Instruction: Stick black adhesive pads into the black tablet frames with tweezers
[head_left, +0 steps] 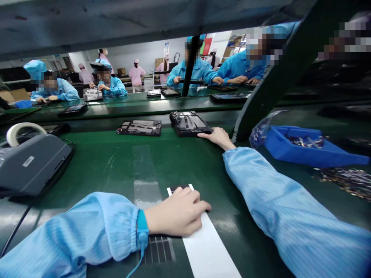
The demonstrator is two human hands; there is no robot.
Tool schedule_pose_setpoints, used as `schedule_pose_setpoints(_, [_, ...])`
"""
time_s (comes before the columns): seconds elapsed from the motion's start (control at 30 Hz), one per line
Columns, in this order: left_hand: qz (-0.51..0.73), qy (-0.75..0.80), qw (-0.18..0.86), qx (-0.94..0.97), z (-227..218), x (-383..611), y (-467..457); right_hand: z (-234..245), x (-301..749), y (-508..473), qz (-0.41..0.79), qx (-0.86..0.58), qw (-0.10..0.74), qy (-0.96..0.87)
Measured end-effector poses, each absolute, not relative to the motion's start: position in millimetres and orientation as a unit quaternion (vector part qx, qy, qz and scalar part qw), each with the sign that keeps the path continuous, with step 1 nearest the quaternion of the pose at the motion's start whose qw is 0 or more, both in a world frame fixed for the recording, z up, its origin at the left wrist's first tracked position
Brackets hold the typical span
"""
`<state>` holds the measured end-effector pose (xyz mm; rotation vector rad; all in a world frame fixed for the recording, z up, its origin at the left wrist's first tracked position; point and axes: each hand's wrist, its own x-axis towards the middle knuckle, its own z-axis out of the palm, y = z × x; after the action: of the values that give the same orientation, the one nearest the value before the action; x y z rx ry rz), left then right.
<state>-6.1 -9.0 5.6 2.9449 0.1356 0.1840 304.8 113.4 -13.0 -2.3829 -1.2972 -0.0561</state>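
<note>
My left hand (pixel 179 211), with a blue wrist strap (pixel 142 227), lies over a white backing strip (pixel 207 245) on the green bench. Its fingers are curled together and press on the strip; a dark patch shows at the far end. Under my left wrist lies a clear sheet with dark rectangles (pixel 159 250). My right hand (pixel 218 138) reaches forward to the near right corner of an opened tablet (pixel 189 123), its fingers at the edge and partly hidden. The tablet's inner parts face up. Left of it lies another opened tablet (pixel 139 127).
A grey tape dispenser (pixel 34 162) with a tape roll (pixel 24 129) stands at left. At right are a blue bin (pixel 307 144) of small parts and a pile of loose parts (pixel 348 179). A green slanted post (pixel 269 85) rises near my right arm. Co-workers sit across the line.
</note>
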Motion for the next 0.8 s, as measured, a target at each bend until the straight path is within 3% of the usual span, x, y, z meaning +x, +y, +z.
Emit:
schedule_pose_setpoints(0.33, [0.062, 0.049, 0.090, 0.993, 5, -7, -9, -7, 263, 127, -0.023, -0.836, 0.232, -0.496])
schedule_pose_setpoints(0.53, [0.063, 0.049, 0.093, 0.992, 5, -7, -9, 0, 253, 141, 0.105, -0.775, 0.489, -0.388])
schedule_pose_setpoints(0.8, [0.061, 0.052, 0.097, 0.992, 5, -7, -8, 12, 241, 147, 0.270, -0.709, 0.595, -0.265])
